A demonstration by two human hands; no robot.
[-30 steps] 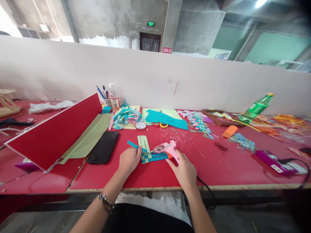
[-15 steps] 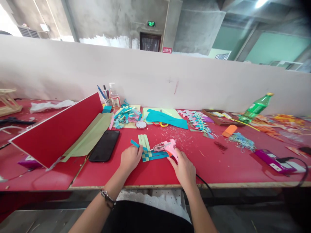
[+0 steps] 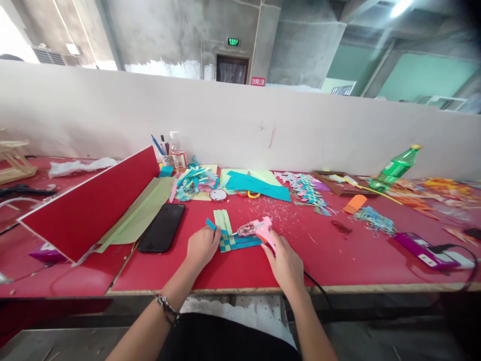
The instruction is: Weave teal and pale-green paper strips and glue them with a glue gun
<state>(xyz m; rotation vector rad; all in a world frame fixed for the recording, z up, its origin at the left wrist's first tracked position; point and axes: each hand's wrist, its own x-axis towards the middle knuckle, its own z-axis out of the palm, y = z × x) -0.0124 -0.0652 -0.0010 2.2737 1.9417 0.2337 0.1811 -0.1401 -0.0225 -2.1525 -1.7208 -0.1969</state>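
My right hand (image 3: 282, 258) is wrapped round a pink hot glue gun (image 3: 252, 228). Its nozzle points left, at the woven paper strips (image 3: 240, 244), which are blue and pale green and lie flat on the red table. My left hand (image 3: 203, 245) pinches a blue paper strip (image 3: 212, 224) at the left side of the weave, with the strip's free end sticking up to the left. Whether the nozzle touches the paper I cannot tell. A black phone (image 3: 161, 228) lies left of my left hand.
A red board (image 3: 97, 203) leans at the left beside green paper sheets (image 3: 145, 215). Paper scraps (image 3: 195, 180), scissors with coloured handles (image 3: 253, 194) and blue paper (image 3: 259, 184) lie behind the weave. To the right are a green bottle (image 3: 394, 169) and a purple power strip (image 3: 424, 250).
Almost nothing differs. The blue strip's free end, held in my left hand, has shifted slightly right; the glue gun stays in nearly the same place. The camera view has tilted a little.
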